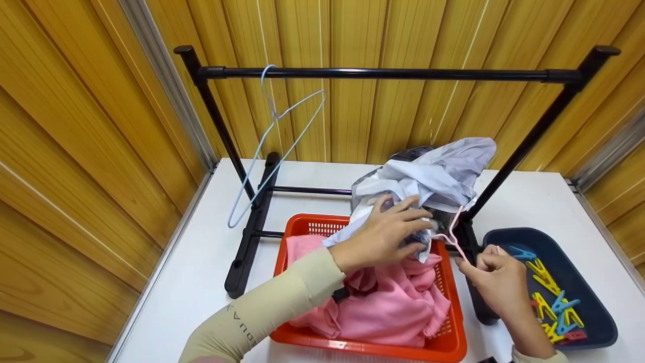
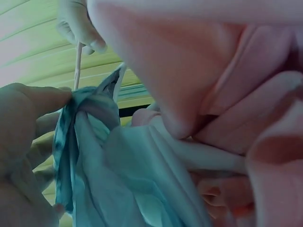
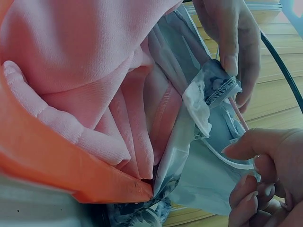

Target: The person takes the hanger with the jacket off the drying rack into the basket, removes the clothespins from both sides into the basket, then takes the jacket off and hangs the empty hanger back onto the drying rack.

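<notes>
My right hand (image 1: pixel 496 277) pinches the hook of a pink hanger (image 1: pixel 452 233) to the right of the red basket. Most of the hanger is hidden inside a pale grey garment (image 1: pixel 438 174) with a dark patterned part. My left hand (image 1: pixel 385 232) lies over that garment, fingers spread; in the right wrist view its thumb and fingers (image 3: pixel 230 65) pinch the garment's edge near the hanger. Below, pink clothes (image 1: pixel 388 307) fill the red basket (image 1: pixel 368 345). In the left wrist view the garment hangs beside the left hand's fingers.
A black rack (image 1: pixel 383 74) stands behind the basket, with a light blue hanger (image 1: pixel 274 118) on the left of its bar. To the right, a dark tray (image 1: pixel 597 297) holds several yellow, blue and red clothespins (image 1: pixel 544 277). Wooden panels (image 1: pixel 352 116) rise behind the white table (image 1: pixel 186 272).
</notes>
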The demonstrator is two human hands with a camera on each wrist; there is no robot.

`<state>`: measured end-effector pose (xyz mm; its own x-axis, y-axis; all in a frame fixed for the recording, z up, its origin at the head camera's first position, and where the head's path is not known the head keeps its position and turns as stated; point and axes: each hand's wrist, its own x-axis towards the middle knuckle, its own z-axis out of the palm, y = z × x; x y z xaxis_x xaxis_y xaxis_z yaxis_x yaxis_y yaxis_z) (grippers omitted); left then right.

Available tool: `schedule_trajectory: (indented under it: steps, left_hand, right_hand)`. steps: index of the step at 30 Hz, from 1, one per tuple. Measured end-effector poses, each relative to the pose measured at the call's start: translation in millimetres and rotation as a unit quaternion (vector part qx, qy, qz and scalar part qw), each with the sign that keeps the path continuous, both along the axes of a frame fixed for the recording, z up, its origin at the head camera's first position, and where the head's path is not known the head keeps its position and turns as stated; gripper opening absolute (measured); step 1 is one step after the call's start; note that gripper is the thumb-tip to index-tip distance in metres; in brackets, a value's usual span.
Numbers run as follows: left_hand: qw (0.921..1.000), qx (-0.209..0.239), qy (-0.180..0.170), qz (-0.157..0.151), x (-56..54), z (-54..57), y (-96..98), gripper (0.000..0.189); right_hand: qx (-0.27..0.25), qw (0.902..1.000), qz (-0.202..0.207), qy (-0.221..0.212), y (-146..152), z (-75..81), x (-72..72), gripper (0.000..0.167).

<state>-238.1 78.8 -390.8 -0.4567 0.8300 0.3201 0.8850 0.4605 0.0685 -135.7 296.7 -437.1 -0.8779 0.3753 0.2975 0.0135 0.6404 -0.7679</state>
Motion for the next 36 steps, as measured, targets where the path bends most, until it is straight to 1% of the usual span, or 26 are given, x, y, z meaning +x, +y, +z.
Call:
schedule_trajectory:
  steps: [4,10,14,16,19,23,26,29,32,36]
  left_hand:
    - [0.9999,-0.006,0.013,0.001,-0.5,0.5,7.1,0.041]
    - [0.9980,-0.023,0.053,0.027,-2.4,-0.4,14.3,0.035]
    - [0.9972,-0.032,0.057,0.036,-3.9,-1.7,14.3,0.033]
    - [0.9974,-0.028,0.056,0.037,-5.3,-2.6,13.9,0.032]
    - [0.9983,-0.009,0.047,0.035,-6.5,-2.9,12.8,0.030]
    - [0.9989,0.009,0.040,0.024,-7.9,-1.6,10.3,0.028]
    - [0.9990,0.003,0.040,0.017,-8.8,-0.6,7.9,0.026]
    - [0.9989,-0.010,0.042,0.016,-9.7,-0.3,5.1,0.029]
    - [0.9987,-0.015,0.047,0.015,-10.1,-0.5,2.0,0.031]
    - [0.9982,-0.012,0.058,0.010,-10.4,-2.2,-2.3,0.031]
  right_hand:
    - [0.001,1.0000,0.003,0.007,-0.6,0.1,-0.9,0.051]
    - [0.010,0.9995,0.003,0.028,-0.7,-1.0,-2.1,0.053]
    - [0.009,0.9993,0.005,0.035,-0.3,-1.3,-2.9,0.054]
    - [0.004,0.9996,0.003,0.029,-0.4,-1.0,-3.3,0.053]
    - [-0.001,0.9998,-0.001,0.018,0.0,-0.4,-3.8,0.053]
    - [-0.008,0.9999,-0.008,-0.006,1.6,1.7,-4.1,0.051]
    - [-0.020,0.9993,-0.014,-0.028,4.2,3.2,-4.9,0.051]
    - [-0.038,0.9980,-0.019,-0.047,7.3,3.5,-6.5,0.051]
    - [-0.056,0.9968,-0.021,-0.053,9.8,2.5,-8.3,0.053]
    - [-0.074,0.9960,-0.021,-0.047,12.6,1.3,-10.3,0.055]
